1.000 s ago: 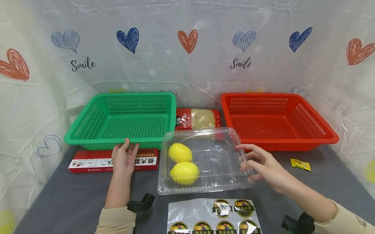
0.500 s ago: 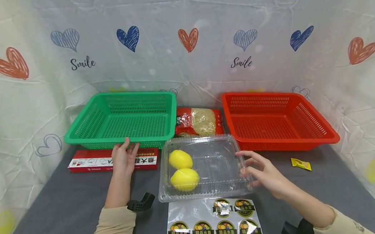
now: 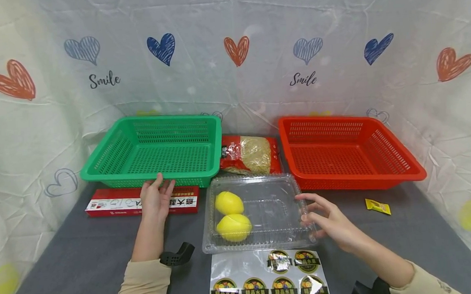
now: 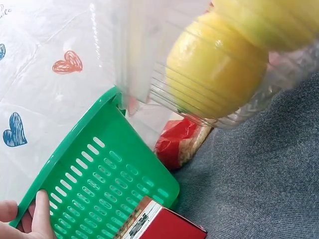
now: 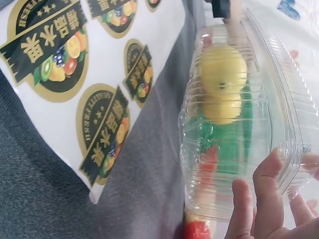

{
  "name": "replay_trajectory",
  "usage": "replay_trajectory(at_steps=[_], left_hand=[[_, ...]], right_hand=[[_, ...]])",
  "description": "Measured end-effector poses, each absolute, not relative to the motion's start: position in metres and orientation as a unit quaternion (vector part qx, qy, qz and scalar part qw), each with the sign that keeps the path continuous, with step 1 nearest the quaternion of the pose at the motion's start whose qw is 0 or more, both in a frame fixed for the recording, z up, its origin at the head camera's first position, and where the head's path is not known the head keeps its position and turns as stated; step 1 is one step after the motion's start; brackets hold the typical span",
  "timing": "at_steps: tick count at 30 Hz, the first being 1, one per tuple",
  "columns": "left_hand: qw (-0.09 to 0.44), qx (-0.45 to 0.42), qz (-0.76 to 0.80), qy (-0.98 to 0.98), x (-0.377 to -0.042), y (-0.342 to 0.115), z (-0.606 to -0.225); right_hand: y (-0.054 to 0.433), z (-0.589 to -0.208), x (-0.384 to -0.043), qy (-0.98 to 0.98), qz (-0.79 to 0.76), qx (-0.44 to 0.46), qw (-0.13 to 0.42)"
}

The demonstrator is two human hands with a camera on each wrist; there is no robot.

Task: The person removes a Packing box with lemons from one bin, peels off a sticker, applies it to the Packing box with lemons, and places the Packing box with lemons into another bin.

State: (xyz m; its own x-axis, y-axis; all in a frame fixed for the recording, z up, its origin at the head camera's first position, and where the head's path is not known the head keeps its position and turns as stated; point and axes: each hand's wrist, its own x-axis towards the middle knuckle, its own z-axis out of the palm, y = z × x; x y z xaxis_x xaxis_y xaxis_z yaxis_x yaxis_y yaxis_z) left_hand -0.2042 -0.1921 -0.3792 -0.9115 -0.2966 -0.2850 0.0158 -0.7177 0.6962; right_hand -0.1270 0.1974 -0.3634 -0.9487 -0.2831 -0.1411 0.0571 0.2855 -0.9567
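Resting at the centre of a grey table, a clear box sat with its lid down and two lemons lying in its left half. The right hand, at the box's 3 o'clock edge, had fingers spread and lightly bent against the box's clear wall, touching it; whether they actually gripped it could not be told. The left hand, at the box's 9 o'clock, lay flat with straight fingers on a long red carton, holding nothing, its fingertips at the front rim of a green basket. That basket stood at about 10 o'clock from the box, and a red basket stood at about 2 o'clock. Between the baskets, at the box's 12 o'clock, lay a red packet just behind the box. At 6 o'clock, just in front of the box, lay a sticker sheet with round fruit labels. A small yellow sachet lay apart at 3 o'clock, beyond the right hand. A white sheet printed with hearts hung behind everything.
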Motion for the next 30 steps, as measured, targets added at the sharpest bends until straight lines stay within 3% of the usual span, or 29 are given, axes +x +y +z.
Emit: replay_trajectory(at_steps=[30], left_hand=[[0.093, 0.191, -0.905, -0.369, -0.205, -0.192, -0.381]], right_hand=[[0.195, -0.383, -0.148, 0.789, -0.595, -0.07, 0.138]])
